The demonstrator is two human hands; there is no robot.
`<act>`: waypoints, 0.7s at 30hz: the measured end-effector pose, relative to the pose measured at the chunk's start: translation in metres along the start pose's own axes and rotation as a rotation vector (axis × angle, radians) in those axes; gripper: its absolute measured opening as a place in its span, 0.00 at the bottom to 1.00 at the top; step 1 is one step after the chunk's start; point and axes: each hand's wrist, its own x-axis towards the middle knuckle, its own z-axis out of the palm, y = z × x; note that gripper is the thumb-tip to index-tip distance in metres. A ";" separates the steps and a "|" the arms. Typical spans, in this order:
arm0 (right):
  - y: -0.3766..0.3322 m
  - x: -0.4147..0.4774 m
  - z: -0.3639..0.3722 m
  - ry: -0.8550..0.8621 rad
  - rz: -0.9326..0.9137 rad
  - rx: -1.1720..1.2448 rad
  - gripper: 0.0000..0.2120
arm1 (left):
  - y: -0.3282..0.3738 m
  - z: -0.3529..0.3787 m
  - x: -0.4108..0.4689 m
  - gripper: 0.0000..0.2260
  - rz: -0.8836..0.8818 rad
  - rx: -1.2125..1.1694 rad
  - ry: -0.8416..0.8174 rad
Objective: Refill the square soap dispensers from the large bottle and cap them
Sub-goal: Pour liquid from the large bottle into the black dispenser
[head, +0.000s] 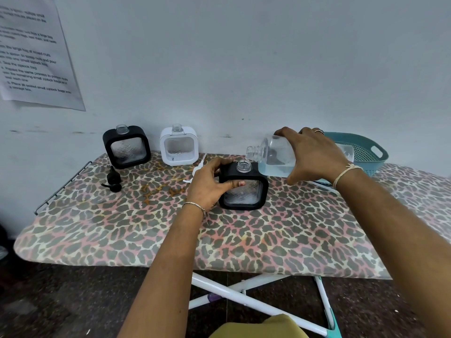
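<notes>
A black square dispenser (244,189) stands uncapped in the middle of the ironing board (170,230). My left hand (210,184) grips its left side. My right hand (314,154) holds the large clear bottle (275,159) tipped on its side, pale blue liquid inside, its open neck just above and left of the dispenser's mouth. A second black dispenser (126,147) and a white one (179,145) stand uncapped by the wall. A black pump cap (112,180) lies in front of the far black dispenser. A white pump cap (196,170) lies partly hidden behind my left hand.
A teal basket (366,152) sits at the back right of the board, behind the bottle. A printed sheet (34,52) hangs on the wall at the upper left. A metal rack (61,189) edges the board's left end.
</notes>
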 end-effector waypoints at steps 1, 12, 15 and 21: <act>0.000 0.000 0.000 -0.003 0.002 0.002 0.50 | 0.000 0.000 0.000 0.27 0.001 0.002 0.000; -0.003 0.000 -0.005 -0.023 0.000 -0.019 0.49 | -0.001 0.000 0.000 0.27 -0.005 0.001 -0.002; -0.004 -0.001 -0.006 -0.026 0.000 -0.023 0.49 | -0.001 0.000 0.001 0.28 -0.002 0.002 -0.004; -0.005 -0.001 -0.008 -0.035 0.000 -0.025 0.49 | 0.000 0.000 0.000 0.28 0.001 0.004 -0.005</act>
